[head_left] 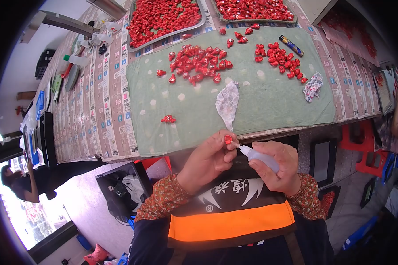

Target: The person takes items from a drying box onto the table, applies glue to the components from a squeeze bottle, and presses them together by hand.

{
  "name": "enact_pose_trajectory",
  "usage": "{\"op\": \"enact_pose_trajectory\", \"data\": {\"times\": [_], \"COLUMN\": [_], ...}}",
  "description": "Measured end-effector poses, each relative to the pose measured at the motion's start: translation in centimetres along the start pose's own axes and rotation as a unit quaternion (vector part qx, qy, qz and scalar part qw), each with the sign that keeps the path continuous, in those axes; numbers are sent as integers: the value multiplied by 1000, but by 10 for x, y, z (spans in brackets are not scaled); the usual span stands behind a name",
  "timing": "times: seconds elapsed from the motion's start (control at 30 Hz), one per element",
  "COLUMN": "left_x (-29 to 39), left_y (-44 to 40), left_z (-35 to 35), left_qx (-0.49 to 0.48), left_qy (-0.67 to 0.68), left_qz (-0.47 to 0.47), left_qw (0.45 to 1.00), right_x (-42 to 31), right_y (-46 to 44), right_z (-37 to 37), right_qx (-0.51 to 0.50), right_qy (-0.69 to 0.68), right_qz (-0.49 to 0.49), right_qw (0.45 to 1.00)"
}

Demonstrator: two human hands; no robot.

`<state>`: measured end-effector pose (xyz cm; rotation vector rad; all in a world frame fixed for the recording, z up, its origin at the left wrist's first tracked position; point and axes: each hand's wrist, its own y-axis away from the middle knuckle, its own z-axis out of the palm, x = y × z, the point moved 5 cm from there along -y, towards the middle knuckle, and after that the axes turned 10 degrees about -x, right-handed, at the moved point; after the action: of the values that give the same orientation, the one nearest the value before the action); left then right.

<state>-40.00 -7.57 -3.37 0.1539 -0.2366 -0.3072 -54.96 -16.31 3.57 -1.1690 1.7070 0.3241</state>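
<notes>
My left hand (210, 154) pinches a small red piece (228, 139) just past the table's front edge, its hollow side facing up. In my right hand (276, 165) is a translucent squeeze bottle (263, 160), tilted so that its thin nozzle points at the red piece. The nozzle tip is at or very near the piece; whether they touch I cannot tell. Beyond my hands, a crumpled white cloth (227, 105) lies on the green cloth (185, 132). One pile of red pieces (201, 64) lies left of centre, a smaller group (284, 61) to the right.
Two metal trays (163, 43) of red pieces stand at the back. A dark marker-like tube (291, 45) and a crumpled patterned tissue (313, 87) lie at right. A black bin (124, 187) and red stools (358, 137) are below the table. Another person (26, 181) is at far left.
</notes>
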Motion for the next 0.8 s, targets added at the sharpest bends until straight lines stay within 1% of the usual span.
{"op": "enact_pose_trajectory", "data": {"times": [0.27,0.47,0.77,0.8], "left_x": [1,1,5,6], "left_y": [0,1,1,1], "left_z": [4,5,6,6], "left_qx": [-4,19,39,44], "left_qy": [-11,10,-46,-59], "left_qz": [1,17,31,38], "left_qw": [1000,1000,998,997], "right_x": [-2,-3,-5,-5], "right_y": [0,-1,-2,-3], "right_z": [0,0,1,1], "right_qx": [8,7,-1,18], "right_qy": [13,24,57,56], "right_qz": [0,-7,-12,-21], "right_qw": [1000,1000,998,998]}}
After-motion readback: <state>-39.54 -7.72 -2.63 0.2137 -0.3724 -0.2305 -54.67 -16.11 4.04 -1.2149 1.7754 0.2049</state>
